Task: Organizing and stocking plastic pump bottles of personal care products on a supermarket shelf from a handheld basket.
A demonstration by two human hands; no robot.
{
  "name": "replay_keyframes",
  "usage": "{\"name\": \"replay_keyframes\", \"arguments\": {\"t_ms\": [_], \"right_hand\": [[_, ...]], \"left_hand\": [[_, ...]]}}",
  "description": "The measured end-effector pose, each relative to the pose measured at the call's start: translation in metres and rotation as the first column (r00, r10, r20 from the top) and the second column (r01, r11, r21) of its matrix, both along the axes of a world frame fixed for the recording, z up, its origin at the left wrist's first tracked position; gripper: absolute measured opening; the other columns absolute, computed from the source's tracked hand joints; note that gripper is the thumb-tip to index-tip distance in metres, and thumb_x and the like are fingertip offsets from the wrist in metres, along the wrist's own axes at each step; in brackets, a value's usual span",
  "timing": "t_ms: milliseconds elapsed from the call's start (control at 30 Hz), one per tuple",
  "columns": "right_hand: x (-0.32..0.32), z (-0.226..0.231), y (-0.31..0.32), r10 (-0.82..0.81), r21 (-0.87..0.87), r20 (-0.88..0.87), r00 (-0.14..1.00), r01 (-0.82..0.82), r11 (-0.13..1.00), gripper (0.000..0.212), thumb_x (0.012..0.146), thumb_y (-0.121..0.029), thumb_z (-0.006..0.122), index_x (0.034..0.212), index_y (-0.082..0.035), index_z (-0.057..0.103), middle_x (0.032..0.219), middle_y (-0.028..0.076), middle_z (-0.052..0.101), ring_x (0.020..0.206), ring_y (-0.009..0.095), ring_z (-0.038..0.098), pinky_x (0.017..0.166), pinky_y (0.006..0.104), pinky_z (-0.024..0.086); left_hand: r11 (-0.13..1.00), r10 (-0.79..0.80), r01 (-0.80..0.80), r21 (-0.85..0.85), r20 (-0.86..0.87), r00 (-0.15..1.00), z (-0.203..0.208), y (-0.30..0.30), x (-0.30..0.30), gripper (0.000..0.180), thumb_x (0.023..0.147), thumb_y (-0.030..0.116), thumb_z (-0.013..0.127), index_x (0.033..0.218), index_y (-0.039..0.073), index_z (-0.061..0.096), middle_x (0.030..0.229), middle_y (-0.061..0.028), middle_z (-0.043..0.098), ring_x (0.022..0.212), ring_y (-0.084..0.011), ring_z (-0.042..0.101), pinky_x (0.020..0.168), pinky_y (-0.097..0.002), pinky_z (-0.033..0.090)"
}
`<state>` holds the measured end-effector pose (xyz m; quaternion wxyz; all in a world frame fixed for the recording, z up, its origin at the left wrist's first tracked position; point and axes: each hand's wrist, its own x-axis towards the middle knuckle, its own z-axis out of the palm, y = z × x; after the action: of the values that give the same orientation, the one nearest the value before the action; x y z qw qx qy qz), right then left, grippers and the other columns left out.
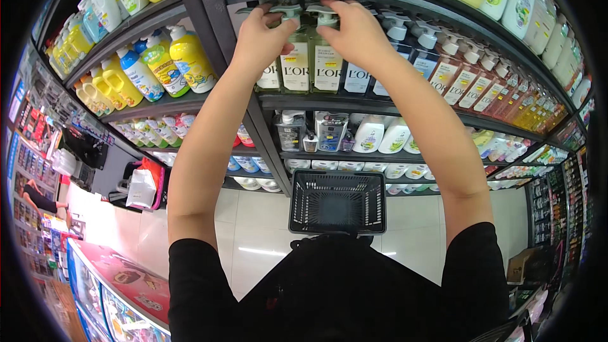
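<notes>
Both my arms reach up to a shelf of pump bottles with pale green liquid. My left hand [265, 37] is curled at the top of one green pump bottle [295, 66], its thumb against the pump head and its other fingers partly hidden behind. My right hand [356, 30] closes around the pump head of the neighbouring green pump bottle [327, 66], thumb in front and fingertips above. Both bottles stand upright at the shelf's front edge. Another green pump bottle [269, 78] stands beside them, partly behind my left wrist.
Dark-blue pump bottles [358, 77] and pink pump bottles [441, 75] continue rightward along the black shelf [367, 104]. Its upright post [218, 31] stands left of my hands, with another shelf board close above. A black basket [297, 215] sits on the floor before me. A freezer [120, 278] stands lower left.
</notes>
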<state>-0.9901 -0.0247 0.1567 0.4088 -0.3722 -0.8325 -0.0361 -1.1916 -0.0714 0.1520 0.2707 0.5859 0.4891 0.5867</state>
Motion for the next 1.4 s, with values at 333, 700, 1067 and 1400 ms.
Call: {"name": "replay_keyframes", "arguments": {"t_ms": [333, 700, 1067, 1400], "right_hand": [[0.008, 0.005, -0.005, 0.156, -0.168, -0.018, 0.988, -0.156, 0.973, 0.056, 0.086, -0.027, 0.080, 0.135, -0.007, 0.059, 0.110, 0.022, 0.073, 0.106, 0.039, 0.070, 0.093, 0.0469, 0.054], [0.019, 0.012, -0.016, 0.314, -0.269, 0.082, 0.946, -0.283, 0.921, 0.070, 0.079, -0.026, 0.087, 0.139, -0.016, 0.052, 0.102, 0.021, 0.075, 0.097, 0.040, 0.074, 0.083, 0.0460, 0.057], [0.039, 0.027, -0.053, 0.438, -0.325, 0.000, 0.899, -0.415, 0.850, 0.070, 0.075, -0.019, 0.092, 0.134, -0.010, 0.056, 0.106, 0.008, 0.073, 0.094, 0.020, 0.071, 0.080, 0.0345, 0.056], [0.063, -0.031, -0.076, 0.528, -0.708, -0.254, 0.810, -0.528, 0.470, 0.078, 0.073, -0.008, 0.093, 0.139, -0.009, 0.053, 0.114, 0.006, 0.067, 0.104, 0.014, 0.065, 0.088, 0.0308, 0.056]], "left_hand": [[0.998, -0.009, 0.008, -0.063, -0.015, 1.000, -0.001, -0.003, -0.008, 0.071, 0.088, 0.020, 0.084, 0.141, -0.011, 0.050, 0.117, -0.0163, 0.070, 0.061, -0.0088, 0.061, 0.057, -0.0249, 0.055], [0.977, -0.098, 0.100, -0.190, 0.018, 0.995, 0.002, -0.009, -0.003, 0.044, 0.093, 0.017, 0.080, 0.126, -0.005, 0.061, 0.102, -0.0054, 0.071, 0.061, -0.0064, 0.055, 0.056, -0.0239, 0.051], [0.984, -0.081, 0.075, -0.160, -0.034, 0.996, 0.023, -0.067, 0.006, 0.039, 0.095, 0.019, 0.077, 0.122, -0.006, 0.065, 0.100, -0.0056, 0.074, 0.061, -0.0060, 0.057, 0.050, -0.0236, 0.048], [0.833, -0.135, 0.019, -0.553, -0.170, 0.976, -0.025, -0.115, -0.002, 0.045, 0.087, 0.024, 0.085, 0.121, -0.001, 0.068, 0.092, -0.0031, 0.074, 0.071, -0.0047, 0.062, 0.058, -0.0208, 0.048]]}}
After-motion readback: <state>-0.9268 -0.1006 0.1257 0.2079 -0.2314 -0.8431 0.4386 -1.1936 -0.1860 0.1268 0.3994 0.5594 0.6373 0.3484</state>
